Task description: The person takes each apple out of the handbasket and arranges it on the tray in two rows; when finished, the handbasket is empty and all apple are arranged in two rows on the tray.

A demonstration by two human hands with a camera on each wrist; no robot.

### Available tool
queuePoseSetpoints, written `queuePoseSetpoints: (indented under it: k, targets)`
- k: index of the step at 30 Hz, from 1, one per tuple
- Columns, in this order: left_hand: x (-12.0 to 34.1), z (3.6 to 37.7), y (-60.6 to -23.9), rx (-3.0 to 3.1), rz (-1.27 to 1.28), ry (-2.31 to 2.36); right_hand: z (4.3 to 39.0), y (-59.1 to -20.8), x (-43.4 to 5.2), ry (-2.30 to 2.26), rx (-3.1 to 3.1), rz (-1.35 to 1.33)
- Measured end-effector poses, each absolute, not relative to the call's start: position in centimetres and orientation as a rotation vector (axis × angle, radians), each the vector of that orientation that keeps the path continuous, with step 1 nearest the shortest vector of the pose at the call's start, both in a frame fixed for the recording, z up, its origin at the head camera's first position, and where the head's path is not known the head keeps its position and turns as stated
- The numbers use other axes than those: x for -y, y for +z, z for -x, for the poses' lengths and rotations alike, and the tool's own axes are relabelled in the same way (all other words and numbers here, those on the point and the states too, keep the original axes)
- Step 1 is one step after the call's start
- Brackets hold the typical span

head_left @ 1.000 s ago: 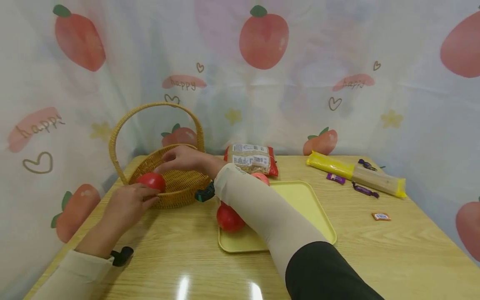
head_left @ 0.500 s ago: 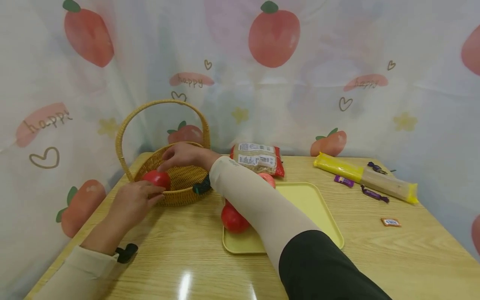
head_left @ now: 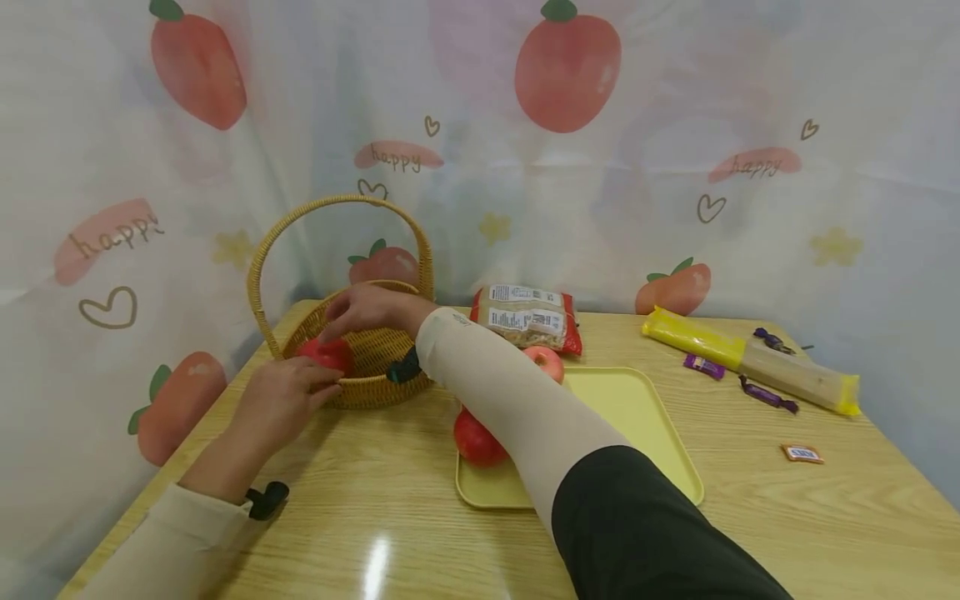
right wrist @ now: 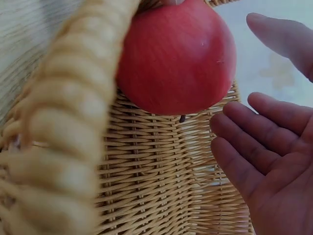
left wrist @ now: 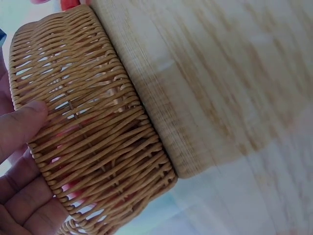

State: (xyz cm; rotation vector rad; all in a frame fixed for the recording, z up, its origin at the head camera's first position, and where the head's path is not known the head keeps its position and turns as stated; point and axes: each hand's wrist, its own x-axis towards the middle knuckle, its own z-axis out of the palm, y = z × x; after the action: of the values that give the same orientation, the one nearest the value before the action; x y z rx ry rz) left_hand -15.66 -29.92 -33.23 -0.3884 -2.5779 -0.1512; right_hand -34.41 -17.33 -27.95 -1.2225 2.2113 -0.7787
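Note:
A wicker basket with a tall handle stands at the table's back left. A red apple sits just inside its near rim; the right wrist view shows this apple against the woven wall. My left hand reaches up to the rim from outside. Its thumb and fingers lie fairly straight on the basket's outer wall, and red shows through the weave. My right hand hovers over the basket with a relaxed palm beside the apple, gripping nothing.
A yellow tray in the middle holds two more apples, partly behind my right sleeve. A red-edged packet lies behind the tray. At back right lie a long yellow packet and small wrapped sweets.
The apple has gone from above the basket's near rim to just inside it. My left hand stays at the rim, and my right hand still hovers over the basket.

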Motion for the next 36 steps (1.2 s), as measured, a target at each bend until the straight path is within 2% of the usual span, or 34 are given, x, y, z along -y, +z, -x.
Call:
queuePoseSetpoints:
  k: [8, 19, 36]
  targets:
    - [29.7, 15.7, -33.2, 2.589, 0.381, -0.144, 34.6, -27.8, 18.5, -0.680, -2.225, 1.208]
    - [29.5, 15.5, -33.3, 2.547, 0.384, -0.154, 34.7, -28.3, 19.8, -0.506, -2.081, 1.385]
    - [29.2, 15.4, -32.9, 2.587, 0.344, -0.160, 33.6, -27.2, 20.0, -0.434, -2.013, 1.272]
